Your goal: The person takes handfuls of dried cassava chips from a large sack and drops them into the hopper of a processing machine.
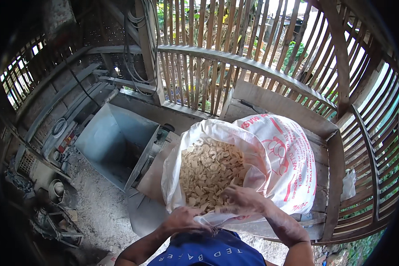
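An open white woven sack (173, 173) stands in front of me, its mouth rolled outward. Pale, dry chips (210, 166), thin and irregular, fill it close to the rim. My left hand (188, 220) is at the near edge of the mouth, fingers curled round the sack's rim. Over the near right part of the mouth is my right hand (241, 200), bent inward with its fingers low over the chips. Blur smears those fingertips, so whether they pinch anything is unclear.
A second, printed white sack (288, 164) lies against the open one on a wooden platform (326, 177). To the left stands a grey metal hopper (115, 146). Slatted walls (199, 66) enclose the place. Buckets (57, 190) and a small frame (66, 226) sit at far left.
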Demonstrator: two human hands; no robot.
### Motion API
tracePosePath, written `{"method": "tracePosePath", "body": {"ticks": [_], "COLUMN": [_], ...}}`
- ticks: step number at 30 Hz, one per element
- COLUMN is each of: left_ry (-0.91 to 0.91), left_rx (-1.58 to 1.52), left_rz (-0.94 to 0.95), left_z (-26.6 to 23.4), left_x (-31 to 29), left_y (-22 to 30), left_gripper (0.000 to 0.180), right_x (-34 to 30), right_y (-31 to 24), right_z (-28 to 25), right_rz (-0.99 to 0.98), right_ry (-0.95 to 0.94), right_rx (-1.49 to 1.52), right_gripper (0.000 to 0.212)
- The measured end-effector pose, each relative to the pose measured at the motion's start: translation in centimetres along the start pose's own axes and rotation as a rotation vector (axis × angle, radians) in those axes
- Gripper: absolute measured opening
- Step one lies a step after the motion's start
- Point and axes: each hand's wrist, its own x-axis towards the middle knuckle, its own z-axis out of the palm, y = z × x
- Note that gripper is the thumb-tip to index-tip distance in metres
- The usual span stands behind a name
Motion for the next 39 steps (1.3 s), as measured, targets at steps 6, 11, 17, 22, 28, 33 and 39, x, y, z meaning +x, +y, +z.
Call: {"method": "tracePosePath", "body": {"ticks": [6, 11, 17, 22, 28, 33, 39], "left_ry": [0.590, 0.854, 1.076, 1.146, 1.188, 1.231, 1.262], "left_rx": [-0.433, -0.396, -0.171, -0.497, -0.715, -0.644, -0.648], "left_rz": [-0.258, -0.271, -0.358, -0.318, -0.154, -0.146, -0.030], "left_z": [1.3, 4.5, 3.5, 1.4, 0.9, 1.2, 0.8], "left_x": [4.2, 8.3, 13.2, 15.0, 16.6, 15.9, 14.9], "left_y": [-2.9, -6.7, -5.3, -5.7, -4.5, -3.4, -1.0], "left_gripper": [0.089, 0.109, 0.090, 0.060, 0.044, 0.041, 0.030], "right_x": [5.1, 8.8, 13.9, 15.0, 14.9, 14.9, 12.6], "right_y": [4.2, 4.2, 8.6, 6.9, 3.7, 3.7, 1.1], "right_z": [1.6, 1.4, 3.6, 3.0, 2.1, 3.8, 2.6], "right_rz": [0.278, 0.495, 0.344, 0.192, 0.390, 0.201, 0.179], "right_ry": [0.273, 0.150, 0.427, 0.583, 0.682, 0.880, 0.958], "right_rx": [-0.211, -0.242, 0.159, 0.524, 0.666, 0.831, 1.027], "right_gripper": [0.112, 0.153, 0.141, 0.118, 0.080, 0.062, 0.058]}}
